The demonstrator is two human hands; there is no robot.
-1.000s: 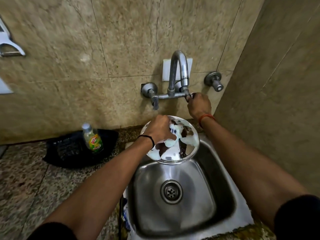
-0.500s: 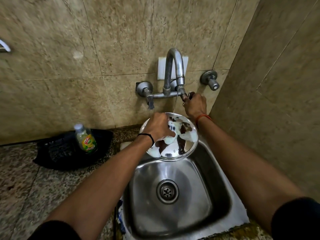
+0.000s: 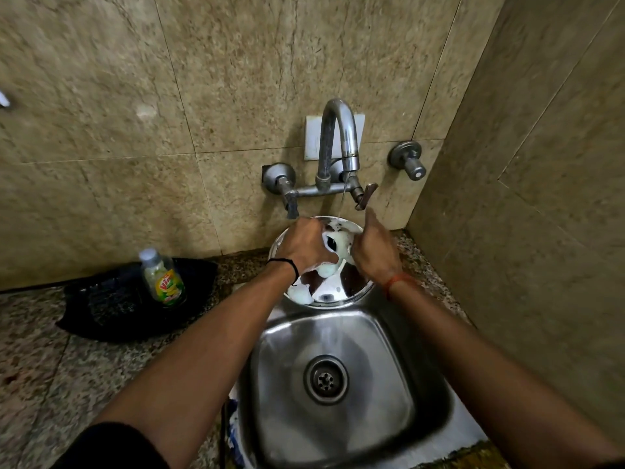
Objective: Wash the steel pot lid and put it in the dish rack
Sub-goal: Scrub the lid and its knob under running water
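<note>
The round steel pot lid (image 3: 333,294) is held tilted over the back edge of the sink, with white foam on its shiny face. My left hand (image 3: 304,243) grips it at the upper left, fingers closed on its top part. My right hand (image 3: 373,250) lies on the right half of the face, fingers on the foam and thumb pointing up. A thin stream of water falls from the tap spout (image 3: 338,130) onto the lid's top edge.
The steel sink (image 3: 406,384) with its drain (image 3: 325,379) lies below the lid. The tap's right handle (image 3: 367,194) sits just above my right hand. A soap bottle (image 3: 162,279) stands on a black tray (image 3: 111,309) on the granite counter at the left. A tiled wall (image 3: 524,231) is close on the right.
My right hand has left the tap handle and come down onto the lid's right side. Water now runs from the spout. My left hand still holds the lid.
</note>
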